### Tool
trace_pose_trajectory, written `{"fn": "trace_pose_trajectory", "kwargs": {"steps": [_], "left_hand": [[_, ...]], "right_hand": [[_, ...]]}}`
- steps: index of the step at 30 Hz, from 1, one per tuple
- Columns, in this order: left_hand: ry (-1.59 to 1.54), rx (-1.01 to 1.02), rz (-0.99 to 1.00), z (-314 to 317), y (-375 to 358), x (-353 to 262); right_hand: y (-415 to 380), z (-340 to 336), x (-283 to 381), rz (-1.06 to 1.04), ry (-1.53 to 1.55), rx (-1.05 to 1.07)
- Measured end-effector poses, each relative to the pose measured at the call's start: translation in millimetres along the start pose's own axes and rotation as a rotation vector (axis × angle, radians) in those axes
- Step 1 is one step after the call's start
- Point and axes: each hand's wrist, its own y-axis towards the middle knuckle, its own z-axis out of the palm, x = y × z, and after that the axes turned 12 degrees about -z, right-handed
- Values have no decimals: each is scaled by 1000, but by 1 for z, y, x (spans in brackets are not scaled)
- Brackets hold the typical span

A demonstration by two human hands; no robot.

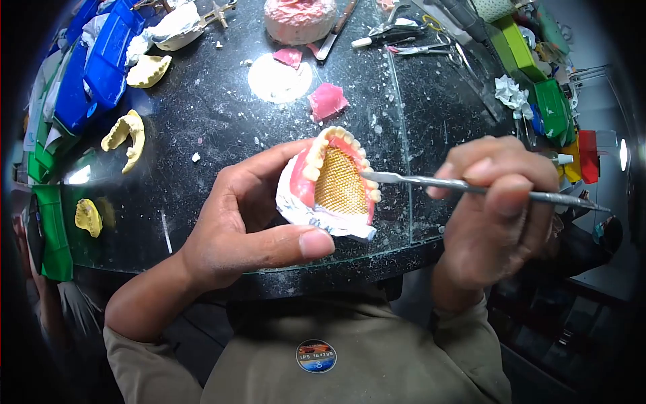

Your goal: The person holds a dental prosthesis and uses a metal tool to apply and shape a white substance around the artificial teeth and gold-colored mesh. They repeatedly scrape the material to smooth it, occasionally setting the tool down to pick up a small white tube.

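My left hand [252, 225] is wrapped round a dental model [294, 192], a white plaster base with pink wax, a row of cream teeth and a gold mesh [341, 183] across the palate. The thumb lies along the base's lower edge. In my right hand [494, 195] a thin metal spatula [431, 181] is pinched between thumb and fingers. Its flat tip points left and meets or nearly meets the inner side of the right-hand teeth. The palm side of my left fingers is partly hidden behind the model.
Pink wax pieces [328, 101] lie beyond the model, near a round pink-and-white block [299, 20] and a knife [336, 30]. Yellowish casts [128, 138] and blue bins [101, 60] are at left. Scissors and pliers [424, 49], crumpled paper [511, 94] and green bins [553, 111] stand right.
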Motion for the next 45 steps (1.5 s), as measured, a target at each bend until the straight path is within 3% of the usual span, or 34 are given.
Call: {"fn": "trace_pose_trajectory", "kwargs": {"steps": [8, 35, 38, 45], "left_hand": [[-25, 7, -26, -3, 1, -1], [-58, -1, -42, -1, 2, -2], [-55, -15, -40, -1, 1, 0], [-59, -6, -27, -4, 2, 2]], "right_hand": [[-7, 8, -7, 79, -66, 19], [-9, 7, -9, 66, -65, 59], [-7, 0, -6, 63, -16, -1], [-21, -43, -5, -5, -238, -131]]}}
